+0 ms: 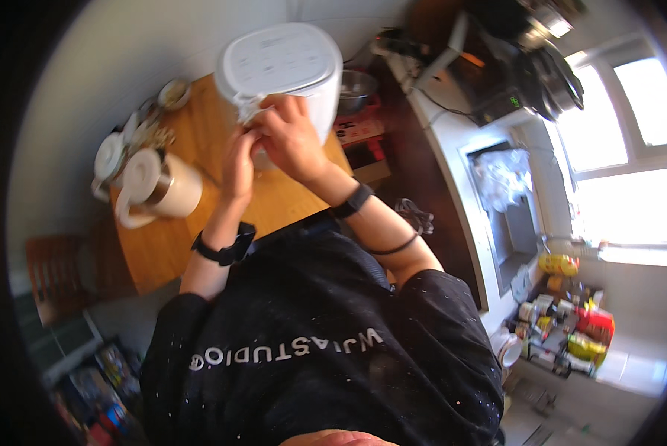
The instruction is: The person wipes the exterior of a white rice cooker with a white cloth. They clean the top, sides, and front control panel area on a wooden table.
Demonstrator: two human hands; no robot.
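Note:
My right hand has its fingers bent around a crumpled white piece, like tissue or thin plastic. Just below it, my left hand reaches up, with its fingertips meeting the right fingers. Whether the left fingers also pinch the white piece is hidden by the overlap and blur. Directly behind both hands stands a white lidded kitchen appliance, its lid down and bearing printed markings. The appliance rests on a wooden table.
On the table's left are a cream lidded jug, a second white lidded jug and a small bowl. A metal bowl stands right of the appliance. Farther right, a counter holds a sink with clear plastic in it.

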